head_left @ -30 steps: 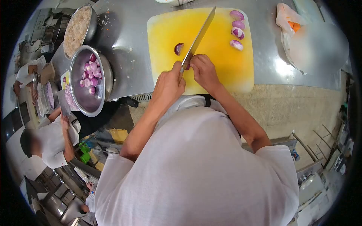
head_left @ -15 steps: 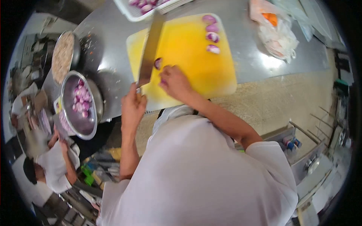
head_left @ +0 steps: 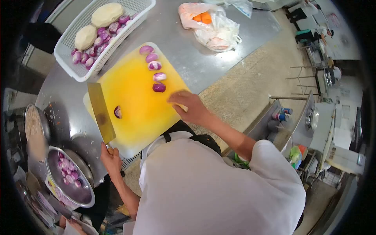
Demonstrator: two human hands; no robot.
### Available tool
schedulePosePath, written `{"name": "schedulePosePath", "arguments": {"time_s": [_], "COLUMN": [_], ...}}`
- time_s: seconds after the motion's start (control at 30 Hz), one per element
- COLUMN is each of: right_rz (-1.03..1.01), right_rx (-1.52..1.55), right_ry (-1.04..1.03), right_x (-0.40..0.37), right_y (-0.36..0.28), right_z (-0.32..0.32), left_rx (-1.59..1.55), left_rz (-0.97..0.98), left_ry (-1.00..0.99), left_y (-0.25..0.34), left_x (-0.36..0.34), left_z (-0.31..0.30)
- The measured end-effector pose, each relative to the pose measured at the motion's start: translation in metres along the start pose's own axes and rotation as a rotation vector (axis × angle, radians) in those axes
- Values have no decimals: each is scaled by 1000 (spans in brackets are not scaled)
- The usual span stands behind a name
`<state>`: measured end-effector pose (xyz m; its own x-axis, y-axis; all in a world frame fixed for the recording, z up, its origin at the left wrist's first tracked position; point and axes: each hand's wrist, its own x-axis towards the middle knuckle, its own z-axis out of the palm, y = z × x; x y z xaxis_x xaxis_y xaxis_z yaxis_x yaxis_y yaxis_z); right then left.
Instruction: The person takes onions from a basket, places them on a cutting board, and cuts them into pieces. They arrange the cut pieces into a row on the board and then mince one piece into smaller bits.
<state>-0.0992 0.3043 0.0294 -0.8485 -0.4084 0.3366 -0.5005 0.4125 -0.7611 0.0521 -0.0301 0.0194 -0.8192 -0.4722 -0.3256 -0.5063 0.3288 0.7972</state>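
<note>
My left hand (head_left: 111,159) is wrapped round the handle of a cleaver (head_left: 102,117), whose broad blade lies over the left edge of a yellow cutting board (head_left: 137,125). My right hand (head_left: 191,107) is open and empty over the board's right edge, fingers stretched to the left. Just beyond its fingertips lies a dark purple shallot (head_left: 159,87), at the near end of a row of several purple and white shallots (head_left: 151,57). A cut piece of shallot (head_left: 118,112) sits alone to the right of the blade.
A white basket (head_left: 70,72) with shallots and two peeled pale roots (head_left: 107,13) stands beyond the board. At left are a metal bowl of shallots (head_left: 88,196) and another filled bowl (head_left: 33,121). A plastic bag (head_left: 217,35) with orange pieces lies behind. A co-worker's hand (head_left: 74,225) shows lower left.
My right hand has moved right, from beside the cut piece to the shallot row, which has gained a dark shallot. My left hand keeps the cleaver. The view has turned.
</note>
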Motion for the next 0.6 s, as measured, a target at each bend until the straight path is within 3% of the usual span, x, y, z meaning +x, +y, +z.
{"name": "schedulePosePath", "arguments": {"time_s": [0.07, 0.17, 0.27, 0.3, 0.37, 0.47, 0.5, 0.57, 0.6], "right_rz": [286, 716, 1259, 1261, 1733, 1901, 1900, 1739, 1737], "right_rx": [102, 159, 155, 154, 417, 668, 674, 1223, 1228], "right_ry": [-188, -155, -149, -138, -118, -151, -142, -26, -20], "right_x": [-29, -98, -177, -191, -215, -233, -249, -278, -277], "right_y": [-7, 14, 53, 51, 44, 29, 32, 46, 40], "right_z": [-27, -44, -43, -41, -34, -26, -17, 2, 5], "left_rx": [24, 3, -16, -18, -17, -9, -7, -31, -28], "left_rz": [-17, -95, 10, 17, -42, -20, -13, -32, -28], "left_ry": [25, -1, 23, 15, 2, -42, -48, -57, -61], "left_y": [-3, 13, -9, -3, 11, 9, 10, 12, 8], "left_x": [2, 0, 7, 7, 4, 9, 10, 10, 10], "left_z": [-1, -1, 0, 0, -1, -5, -6, -7, -8]}}
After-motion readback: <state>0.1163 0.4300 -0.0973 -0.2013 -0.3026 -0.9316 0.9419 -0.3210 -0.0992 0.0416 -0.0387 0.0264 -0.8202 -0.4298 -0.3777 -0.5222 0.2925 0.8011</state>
